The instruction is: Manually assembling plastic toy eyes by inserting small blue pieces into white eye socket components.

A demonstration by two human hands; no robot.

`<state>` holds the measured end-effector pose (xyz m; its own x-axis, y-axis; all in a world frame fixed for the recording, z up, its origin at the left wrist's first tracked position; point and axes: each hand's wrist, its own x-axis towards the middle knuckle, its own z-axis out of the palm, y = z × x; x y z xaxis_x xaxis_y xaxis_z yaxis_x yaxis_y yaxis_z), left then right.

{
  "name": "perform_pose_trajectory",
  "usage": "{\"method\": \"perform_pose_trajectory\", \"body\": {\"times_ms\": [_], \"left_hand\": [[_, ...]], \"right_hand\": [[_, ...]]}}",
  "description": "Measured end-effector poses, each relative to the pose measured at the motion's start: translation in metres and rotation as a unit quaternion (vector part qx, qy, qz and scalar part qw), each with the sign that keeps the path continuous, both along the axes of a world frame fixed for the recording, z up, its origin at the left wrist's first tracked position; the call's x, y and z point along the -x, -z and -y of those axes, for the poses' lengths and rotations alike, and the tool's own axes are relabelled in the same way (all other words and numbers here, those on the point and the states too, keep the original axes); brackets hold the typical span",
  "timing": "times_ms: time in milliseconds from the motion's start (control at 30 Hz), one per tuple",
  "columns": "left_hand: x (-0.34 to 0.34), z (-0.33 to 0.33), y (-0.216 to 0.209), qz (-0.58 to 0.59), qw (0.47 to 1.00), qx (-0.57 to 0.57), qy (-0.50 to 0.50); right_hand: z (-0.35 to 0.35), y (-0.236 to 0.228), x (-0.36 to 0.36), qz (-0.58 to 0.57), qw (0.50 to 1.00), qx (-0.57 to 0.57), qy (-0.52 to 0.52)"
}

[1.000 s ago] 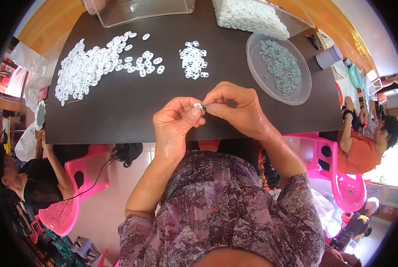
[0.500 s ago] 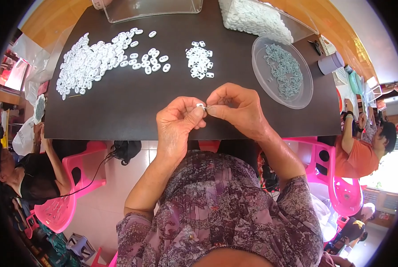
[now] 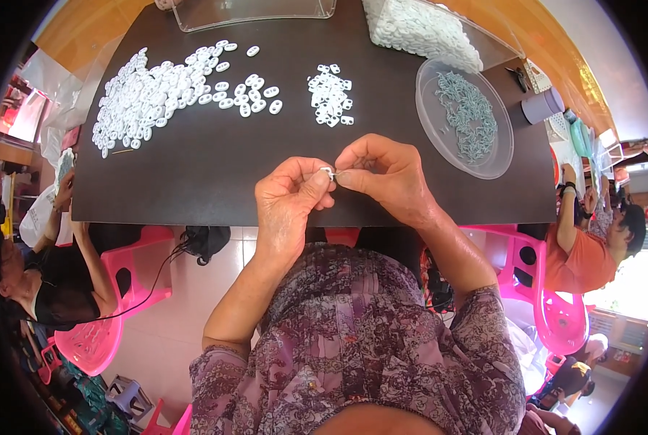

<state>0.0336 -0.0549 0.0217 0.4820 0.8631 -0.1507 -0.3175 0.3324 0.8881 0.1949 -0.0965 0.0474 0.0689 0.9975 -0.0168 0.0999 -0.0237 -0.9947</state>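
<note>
Above the near edge of the dark table point(image 3: 215, 181), my left hand point(image 3: 295, 192) pinches a small white plastic piece point(image 3: 328, 172) between thumb and fingers. My right hand point(image 3: 385, 174) meets it from the right, its thumb and forefinger closed on a thin pin-like part point(image 3: 336, 174) that touches the white piece. Most of that pin is covered by my fingertips. Beyond my hands lies a small pile of square white pieces point(image 3: 330, 98). To the left spreads a large heap of oval white pieces with two holes point(image 3: 150, 90).
A round clear tray point(image 3: 429, 116) of grey-green small parts point(image 3: 467, 116) stands right. Behind it is a clear bin of white pieces point(image 3: 422, 32); another clear bin point(image 3: 251, 18) sits at the far edge. A purple-grey cup point(image 3: 541, 106) stands far right. People sit at both sides on pink chairs point(image 3: 114, 312).
The white piece has turned slightly in my left fingertips. Both hands stay nearly where they were, and the view has shifted a little.
</note>
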Motion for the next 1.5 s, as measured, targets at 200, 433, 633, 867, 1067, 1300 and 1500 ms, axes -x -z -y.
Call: {"method": "perform_pose_trajectory", "body": {"times_ms": [200, 433, 633, 867, 1067, 1300, 1500], "left_hand": [[0.000, 0.001, 0.000, -0.010, 1.000, -0.008, -0.010], [0.003, 0.001, 0.000, -0.027, 0.999, -0.017, -0.003], [0.000, 0.005, 0.002, -0.027, 0.998, -0.045, -0.023], [-0.005, 0.011, 0.014, -0.118, 0.972, -0.185, -0.086], [0.000, 0.000, 0.003, -0.018, 0.991, -0.090, -0.094], [0.002, 0.001, 0.003, -0.027, 0.987, -0.103, -0.118], [0.002, 0.001, 0.011, -0.036, 0.979, -0.127, -0.153]], "right_hand": [[-0.001, 0.001, 0.002, 0.000, 1.000, 0.008, -0.005], [-0.001, 0.001, 0.005, -0.008, 1.000, 0.014, -0.004], [-0.001, 0.005, 0.004, 0.006, 1.000, 0.016, -0.004], [-0.002, 0.008, 0.012, 0.045, 0.999, 0.019, 0.017], [-0.010, 0.011, 0.025, -0.020, 0.998, -0.023, 0.064], [-0.012, 0.013, 0.034, -0.013, 0.995, -0.040, 0.090], [-0.015, 0.017, 0.044, -0.016, 0.992, -0.051, 0.112]]}}
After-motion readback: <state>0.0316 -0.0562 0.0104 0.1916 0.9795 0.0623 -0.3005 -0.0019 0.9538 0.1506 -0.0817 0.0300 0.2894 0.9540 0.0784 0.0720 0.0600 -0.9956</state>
